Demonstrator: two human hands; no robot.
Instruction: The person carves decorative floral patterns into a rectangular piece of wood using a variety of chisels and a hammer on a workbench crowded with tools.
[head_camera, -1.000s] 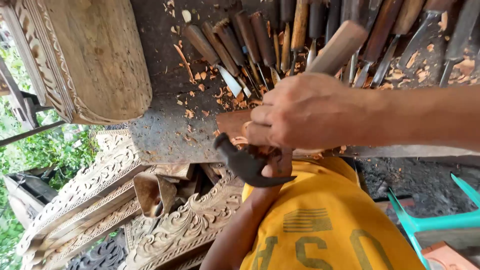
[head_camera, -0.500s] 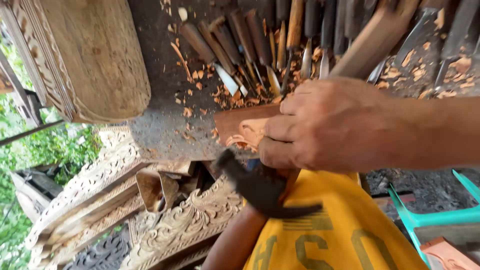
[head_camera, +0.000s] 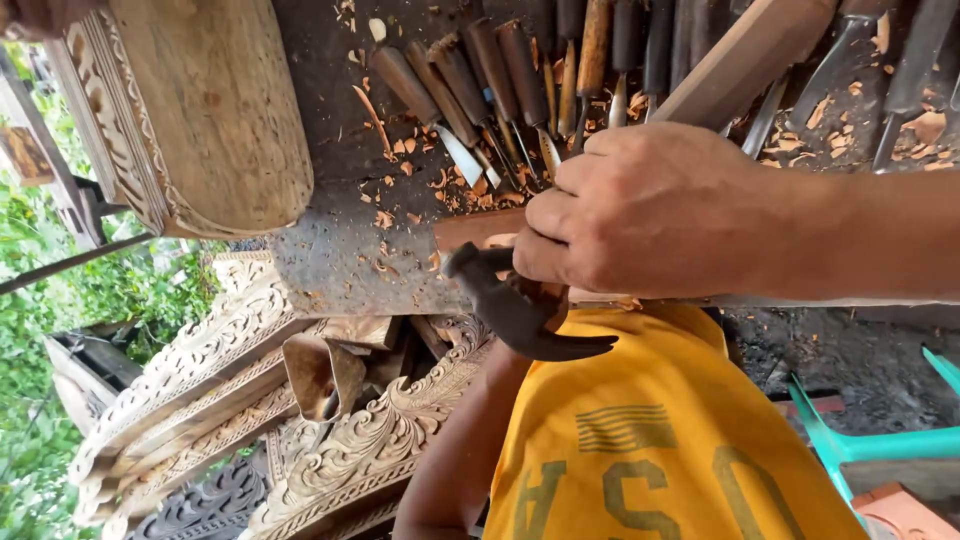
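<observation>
My right hand (head_camera: 660, 210) comes in from the right and grips a claw hammer by its pale wooden handle (head_camera: 750, 55). The dark hammer head (head_camera: 505, 300) sits just below my knuckles, at the edge of a small reddish wood piece (head_camera: 470, 228) on the dark workbench (head_camera: 330, 260). My left forearm (head_camera: 455, 450) rises from the bottom beside my yellow shirt. Its hand is hidden under the hammer and my right hand, so I cannot tell what it holds.
A row of several chisels (head_camera: 520, 70) with wooden handles lies across the bench top among wood shavings. A large carved wooden block (head_camera: 200, 110) stands at the upper left. Carved ornamental panels (head_camera: 370, 440) lean below the bench. A teal plastic chair (head_camera: 860, 440) is at the lower right.
The hammer head dipped down toward my shirt, then came back up to the reddish wood piece. My right hand has shifted slightly right.
</observation>
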